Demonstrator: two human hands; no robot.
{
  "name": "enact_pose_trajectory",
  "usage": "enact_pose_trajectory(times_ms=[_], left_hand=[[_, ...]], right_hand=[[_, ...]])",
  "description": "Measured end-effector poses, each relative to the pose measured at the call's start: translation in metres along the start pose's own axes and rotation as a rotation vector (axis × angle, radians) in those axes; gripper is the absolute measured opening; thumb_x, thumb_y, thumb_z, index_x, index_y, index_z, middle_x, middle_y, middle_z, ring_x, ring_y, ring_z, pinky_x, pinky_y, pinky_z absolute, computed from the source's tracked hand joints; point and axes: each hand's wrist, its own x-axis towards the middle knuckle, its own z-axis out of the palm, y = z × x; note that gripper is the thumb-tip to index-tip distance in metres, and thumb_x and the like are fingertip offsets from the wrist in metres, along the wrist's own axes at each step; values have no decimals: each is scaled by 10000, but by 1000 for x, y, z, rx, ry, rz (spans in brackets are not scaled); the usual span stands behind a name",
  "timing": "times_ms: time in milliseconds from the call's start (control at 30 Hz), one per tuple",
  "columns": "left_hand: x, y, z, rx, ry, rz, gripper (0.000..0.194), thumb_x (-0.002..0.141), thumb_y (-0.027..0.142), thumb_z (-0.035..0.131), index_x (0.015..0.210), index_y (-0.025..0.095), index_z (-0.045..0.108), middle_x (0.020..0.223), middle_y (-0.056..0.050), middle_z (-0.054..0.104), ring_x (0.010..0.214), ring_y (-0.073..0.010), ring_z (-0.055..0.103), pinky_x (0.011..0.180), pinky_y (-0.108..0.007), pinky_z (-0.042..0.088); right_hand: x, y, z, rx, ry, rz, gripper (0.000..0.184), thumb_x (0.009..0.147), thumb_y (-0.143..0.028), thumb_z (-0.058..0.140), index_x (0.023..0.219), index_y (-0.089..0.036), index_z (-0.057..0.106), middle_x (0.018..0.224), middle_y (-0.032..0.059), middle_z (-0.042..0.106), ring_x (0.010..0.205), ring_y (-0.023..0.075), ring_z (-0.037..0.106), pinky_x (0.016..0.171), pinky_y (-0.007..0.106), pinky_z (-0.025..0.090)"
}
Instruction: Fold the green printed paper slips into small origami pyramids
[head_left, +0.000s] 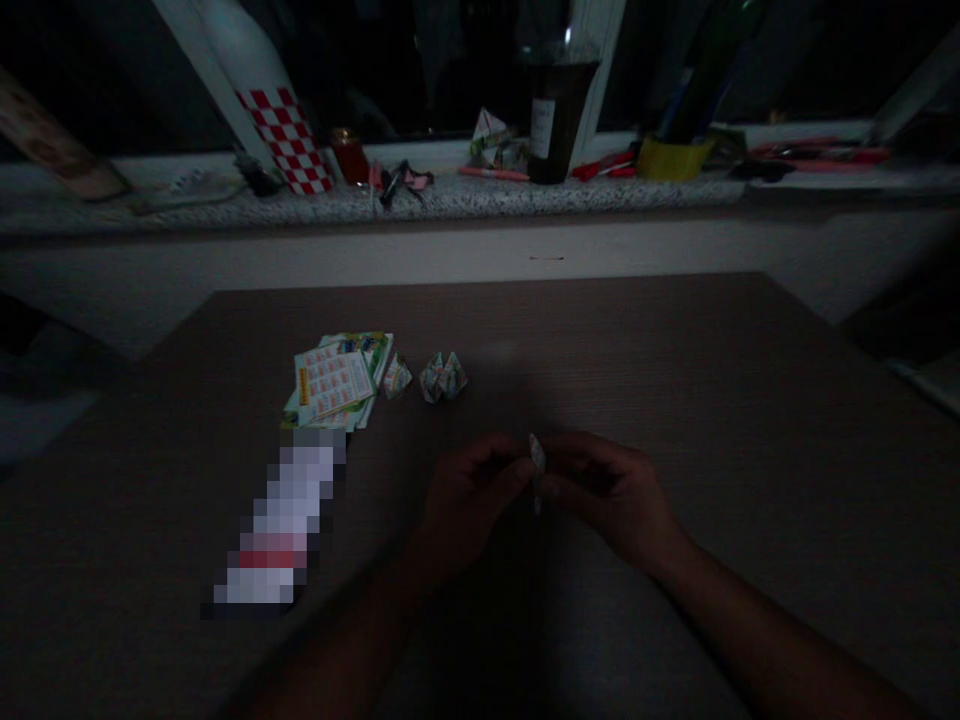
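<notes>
A small folded paper [538,457] is right of the paper pile [334,385], over the worktop [675,370]; the left hand [472,495] and right hand [622,490] pinch it with their fingers; this looks like folding, so careful pressing seems needed; its shape is too dark to tell; blur hides a long thing [281,520] near the paper pile.
</notes>
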Motion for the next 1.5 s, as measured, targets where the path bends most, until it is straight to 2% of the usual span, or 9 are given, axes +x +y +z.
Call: enact_pose_trajectory(times_ms=[300,433,533,733,933,1100,1200,1300,1500], left_hand=[[0,3,1,79,-8,35,135,826,279,644,816,148,677,803,-28,664,789,-146,605,741,-249,469],[-2,0,2,141,42,40,175,815,272,658,962,178,640,891,-27,671,840,-152,624,764,-256,488],[-4,-2,2,317,67,166,265,824,243,638,1083,202,597,1024,-44,638,932,-164,616,822,-283,490],[-3,-2,3,638,65,466,225,835,169,583,1060,161,597,1069,-78,599,989,-165,588,867,-304,481],[-4,-3,6,758,116,535,232,826,160,591,1058,153,599,1043,-78,600,969,-155,587,846,-282,492],[-6,0,9,812,58,544,240,829,162,587,1066,147,625,1029,-81,605,949,-152,593,834,-266,499],[-6,2,7,800,-4,541,274,833,168,581,1104,155,626,1038,-83,607,959,-156,593,833,-268,500],[-5,4,1,764,-34,518,301,826,167,582,1124,175,624,1068,-80,612,985,-168,595,850,-287,496],[0,6,-6,575,-52,374,215,827,206,622,1034,192,678,971,-55,668,879,-162,643,780,-285,509]], right_hand=[[0,-3,-2,-137,-31,-39,177,763,-213,683,939,-194,680,798,38,715,712,161,661,639,270,536],[-1,-3,-3,-167,-43,-73,146,782,-189,645,925,-191,676,798,38,713,716,156,659,646,262,530],[-1,-1,-4,-224,-43,-110,159,785,-164,625,931,-191,681,811,37,709,731,155,658,652,256,520],[-1,3,-3,-245,-61,-134,209,812,-145,586,987,-206,684,831,23,726,732,142,674,660,232,521],[-1,1,-2,-362,-33,-135,199,820,-165,568,980,-193,683,795,21,730,672,124,672,613,204,507],[-1,1,-5,-447,-36,-127,222,743,-128,593,948,-162,671,679,3,679,583,116,620,552,205,469],[0,2,-6,-376,-11,-52,161,729,-137,609,876,-165,670,613,-17,632,542,104,574,506,196,429],[1,3,-4,-159,9,55,127,732,-136,602,841,-174,654,547,-47,585,474,79,522,457,175,394],[5,5,-3,321,-49,230,151,695,-192,706,818,-179,621,610,-34,641,518,92,597,508,189,478]])
